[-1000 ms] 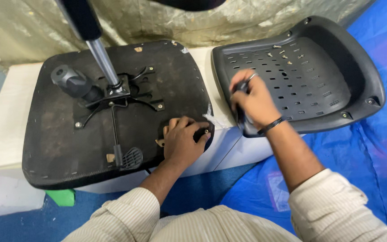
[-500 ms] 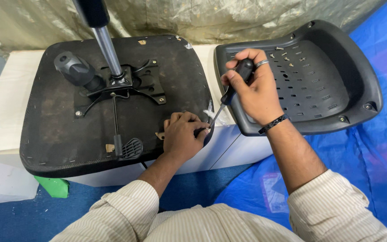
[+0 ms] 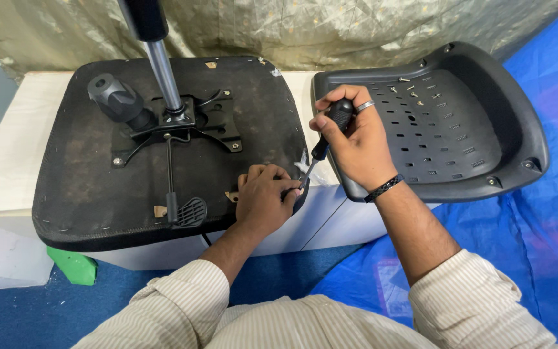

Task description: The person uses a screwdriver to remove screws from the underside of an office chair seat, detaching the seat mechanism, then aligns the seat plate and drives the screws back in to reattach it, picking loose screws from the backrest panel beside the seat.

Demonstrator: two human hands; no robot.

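Screwdriver (image 3: 328,132): black grip, thin stiff shaft, light; hold by grip. R hand (image 3: 356,145) fisted round it, tip at upturned seat base (image 3: 98,194) front-right corner. L hand (image 3: 263,200) curled, pinching there, prob. a small screw; can't tell.

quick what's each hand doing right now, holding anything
Left hand: closed, fingertips pinching something small on the upturned seat; what it is cannot be told.
Right hand: shut on screwdriver.

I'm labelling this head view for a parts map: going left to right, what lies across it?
Green block → black knob → chrome gas cylinder → left hand → right hand gripping black-handled screwdriver → perforated black plastic seat shell
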